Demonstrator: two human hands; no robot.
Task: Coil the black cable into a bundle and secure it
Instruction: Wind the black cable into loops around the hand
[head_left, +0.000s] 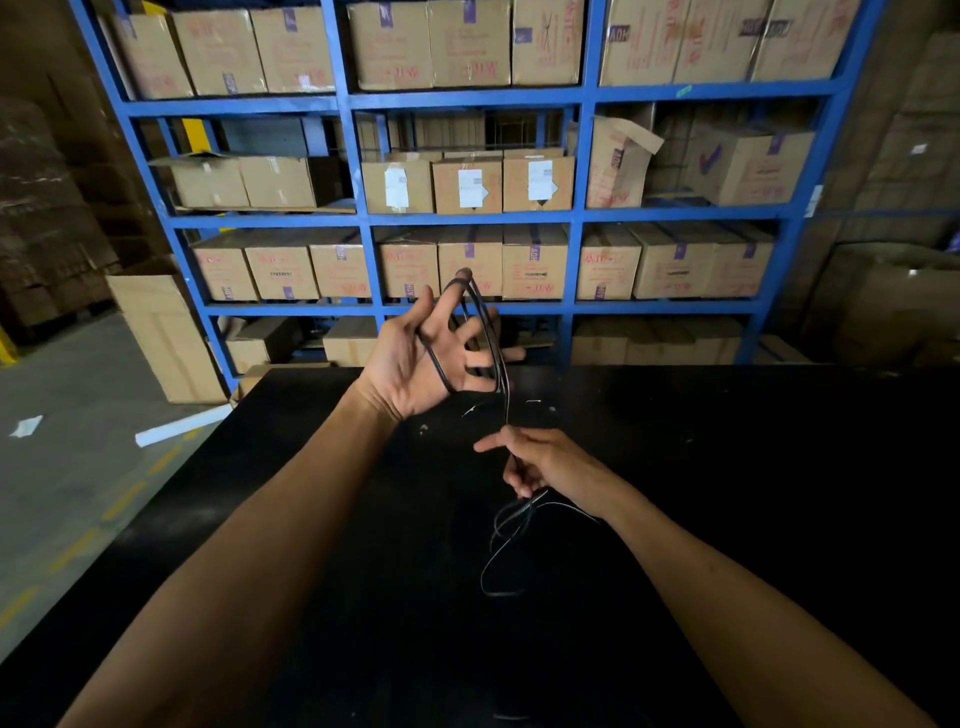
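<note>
Left hand (415, 364) is raised palm-up above the far edge of the table (727, 519), fingers spread wide and apart, and the black cable (485, 332) runs in loops around them, from the raised fingertip at the top down across the palm near the base of the thumb. Spreading the fingers like that looks deliberate: the hand serves as a form, keeping each turn the same size and stopping the loops from sliding off. It is open rather than clenched, yet the cable is caught on it.

From the loops a single strand drops straight down to the right hand (540, 462), which sits lower and nearer, just above the tabletop. That hand is closed around the strand, pinching it with the forefinger pointing out to the side, so the line between the two hands stays taut; I would judge it is feeding and guiding the cable for the next wrap.

Below the right hand the loose remainder lies on the dark surface in a few slack curves, trailing toward the person. The cable is thin, flat-looking and faintly glossy, hard to pick out against the black table. Only a few turns are on the fingers, so the coiling seems partway done, and nothing to tie it with is visible.

Behind the table stand blue shelves (576, 260) stacked with cardboard boxes (467, 187).
</note>
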